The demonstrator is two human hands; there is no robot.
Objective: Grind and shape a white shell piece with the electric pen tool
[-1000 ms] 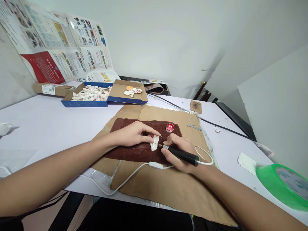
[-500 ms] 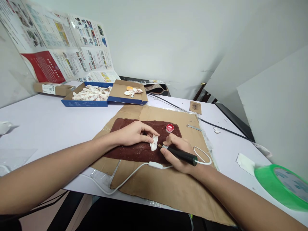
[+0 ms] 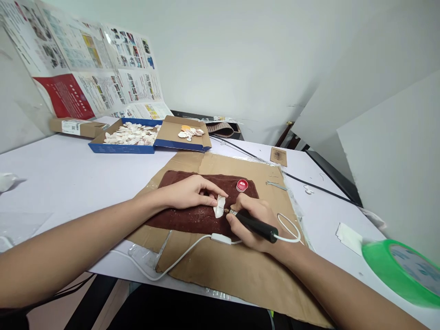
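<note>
A small white shell [image 3: 219, 206] lies on a dark red towel [image 3: 185, 215] spread over a sheet of cardboard [image 3: 240, 270]. My left hand [image 3: 189, 191] rests on the towel, its fingertips pressed on the shell's left edge. My right hand [image 3: 252, 215] is closed in a pen grip on a black corded engraving tool [image 3: 256, 225], whose metal tip touches the shell's right side. The tool's white cord [image 3: 178, 259] with an inline switch [image 3: 220, 238] loops toward the table's front edge. A small red pot [image 3: 242, 185] sits on the towel just beyond my right hand.
An open blue box [image 3: 120, 147] holds many pale shells, and its lid [image 3: 182, 135] holds a few more, at the back left. Printed posters [image 3: 85, 78] lean against the wall. A green tape roll [image 3: 402, 270] is near the right edge. A black cable [image 3: 309, 178] crosses the table.
Both hands and the shell stay in place on the towel; the tool tip has shifted only slightly against the shell. The view has moved a little.
</note>
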